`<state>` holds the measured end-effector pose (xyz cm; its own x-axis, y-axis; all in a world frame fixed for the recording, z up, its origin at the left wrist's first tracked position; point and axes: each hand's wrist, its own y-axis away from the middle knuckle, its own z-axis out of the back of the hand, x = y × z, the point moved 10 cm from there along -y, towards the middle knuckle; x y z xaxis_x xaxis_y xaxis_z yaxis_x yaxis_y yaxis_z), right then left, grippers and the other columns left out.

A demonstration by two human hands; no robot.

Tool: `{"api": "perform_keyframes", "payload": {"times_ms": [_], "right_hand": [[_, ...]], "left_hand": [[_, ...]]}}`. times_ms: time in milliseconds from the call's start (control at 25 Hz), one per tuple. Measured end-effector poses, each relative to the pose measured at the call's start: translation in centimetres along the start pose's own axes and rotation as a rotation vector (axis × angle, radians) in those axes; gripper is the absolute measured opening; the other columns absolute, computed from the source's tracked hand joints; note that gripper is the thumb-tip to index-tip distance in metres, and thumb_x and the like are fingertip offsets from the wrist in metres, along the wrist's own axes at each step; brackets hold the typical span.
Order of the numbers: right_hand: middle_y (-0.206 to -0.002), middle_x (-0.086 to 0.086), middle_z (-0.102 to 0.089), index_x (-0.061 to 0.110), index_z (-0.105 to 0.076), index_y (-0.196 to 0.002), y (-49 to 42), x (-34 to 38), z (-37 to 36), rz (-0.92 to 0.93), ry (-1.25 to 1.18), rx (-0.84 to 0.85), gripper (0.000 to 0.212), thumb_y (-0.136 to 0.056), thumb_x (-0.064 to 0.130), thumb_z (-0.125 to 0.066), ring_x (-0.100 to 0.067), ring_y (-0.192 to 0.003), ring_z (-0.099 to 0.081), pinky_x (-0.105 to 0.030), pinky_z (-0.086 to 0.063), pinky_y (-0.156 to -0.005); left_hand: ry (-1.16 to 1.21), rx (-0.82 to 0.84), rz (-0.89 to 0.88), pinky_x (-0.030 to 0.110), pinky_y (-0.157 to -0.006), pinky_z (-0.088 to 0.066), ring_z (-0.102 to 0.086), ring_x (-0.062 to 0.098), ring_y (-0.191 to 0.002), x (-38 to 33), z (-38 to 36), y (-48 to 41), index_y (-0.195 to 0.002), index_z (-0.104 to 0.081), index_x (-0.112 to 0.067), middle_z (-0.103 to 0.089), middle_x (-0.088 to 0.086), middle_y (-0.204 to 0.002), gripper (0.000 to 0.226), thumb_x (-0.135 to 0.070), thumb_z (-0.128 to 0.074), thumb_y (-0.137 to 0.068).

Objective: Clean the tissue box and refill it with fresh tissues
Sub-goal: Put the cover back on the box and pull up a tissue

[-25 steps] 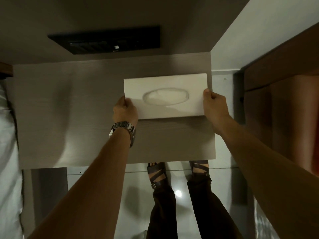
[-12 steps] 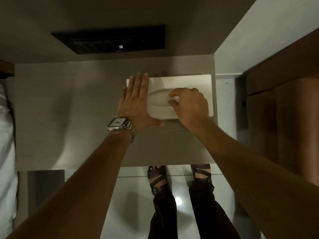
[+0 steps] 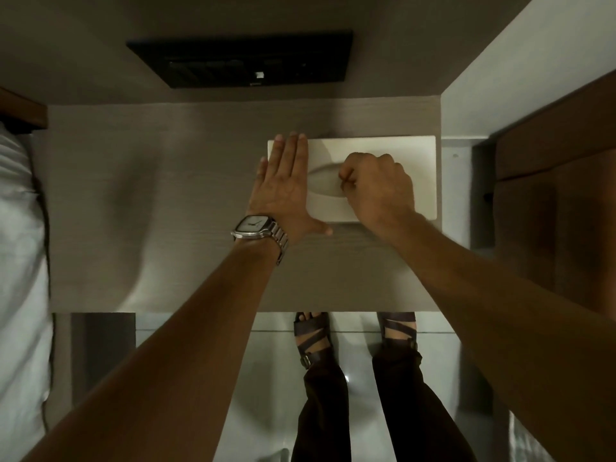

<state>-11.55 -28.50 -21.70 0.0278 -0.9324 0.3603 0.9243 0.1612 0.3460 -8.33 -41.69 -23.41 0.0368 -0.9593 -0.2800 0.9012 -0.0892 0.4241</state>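
I see the tissue box [image 3: 373, 151], a flat white rectangular container, lying on the far right part of the wooden table [image 3: 166, 211], with its right end close to the table's right edge. An oval dispensing slot [image 3: 325, 180] is set in the centre of its top face.

Left hand [image 3: 283, 188]: fingers extended and together, palm flat. It lies across the left end of the box, fingertips reaching the far left corner, thumb spread out along the near edge of the box on the table surface. The hand grips nothing. A metal wristwatch [image 3: 256, 226] sits on the left wrist.

Right hand [image 3: 376, 185]: positioned over the middle and right portion of the box top, covering the right half of the slot. The fingers are curled inward, with the thumb and index finger pinched together at the slot. I cannot tell whether any tissue is caught between them; the contact area is in shadow.

Surroundings: a dark rectangular panel [image 3: 243, 58] is mounted on the wall beyond the table. White bedding [image 3: 20, 261] lies along the left edge of the view. A brown wooden door or cabinet [image 3: 560, 195] stands to the right. Below the table's near edge, the person's sandalled feet [image 3: 313, 338] stand on a glossy floor.
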Motion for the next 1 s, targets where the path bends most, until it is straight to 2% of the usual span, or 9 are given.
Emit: {"api": "perform_keyframes", "payload": {"times_ms": [200,400,560,800,1000], "right_hand": [[-0.101,-0.004,-0.074,0.021,-0.071,-0.105,0.5,0.6,1.5,0.025,-0.19,-0.075,0.013,-0.093,0.022,-0.066,-0.022,-0.09,-0.068,-0.035,-0.058,-0.08],[-0.102,0.003,-0.073,0.02,-0.07,-0.105,2.2,0.2,4.1,0.002,-0.391,-0.216,0.018,-0.088,0.025,-0.072,-0.008,-0.085,-0.062,-0.023,-0.051,-0.085],[-0.102,0.005,-0.072,0.019,-0.07,-0.104,2.8,0.0,5.1,0.014,-0.472,-0.249,0.018,-0.087,0.021,-0.073,-0.006,-0.082,-0.061,-0.03,-0.058,-0.085],[-0.104,0.004,-0.073,0.019,-0.071,-0.101,3.5,-0.3,4.7,-0.001,-0.506,-0.24,0.014,-0.087,0.022,-0.072,-0.007,-0.08,-0.059,-0.039,-0.06,-0.086],[-0.118,0.0,-0.07,0.016,-0.068,-0.113,4.3,0.5,5.6,0.036,-0.532,-0.263,0.03,-0.085,0.022,-0.075,-0.014,-0.089,-0.062,-0.041,-0.058,-0.089]], "left_hand": [[0.006,0.011,0.007,0.047,-0.12,0.003,0.014,0.025,-0.15,0.0,0.1,0.1,-0.153,0.014,-0.008,0.009,0.008,-0.165,0.152,-0.061,-0.085,-0.05],[0.02,0.021,0.016,0.048,-0.121,0.004,0.015,0.024,-0.15,0.0,0.1,0.1,-0.153,0.014,-0.009,0.01,0.008,-0.164,0.152,-0.058,-0.087,-0.051],[0.014,0.02,0.017,0.049,-0.121,0.003,0.015,0.026,-0.15,-0.2,0.2,0.1,-0.152,0.015,-0.008,0.011,0.009,-0.164,0.153,-0.059,-0.087,-0.05],[0.008,0.005,0.01,0.05,-0.121,0.002,0.015,0.026,-0.15,-0.4,0.3,0.2,-0.153,0.014,-0.007,0.01,0.009,-0.164,0.151,-0.057,-0.087,-0.052],[0.02,0.008,0.008,0.054,-0.121,-0.001,0.014,0.026,-0.15,-0.6,0.5,0.4,-0.152,0.015,-0.009,0.01,0.009,-0.164,0.153,-0.059,-0.087,-0.05]]}}
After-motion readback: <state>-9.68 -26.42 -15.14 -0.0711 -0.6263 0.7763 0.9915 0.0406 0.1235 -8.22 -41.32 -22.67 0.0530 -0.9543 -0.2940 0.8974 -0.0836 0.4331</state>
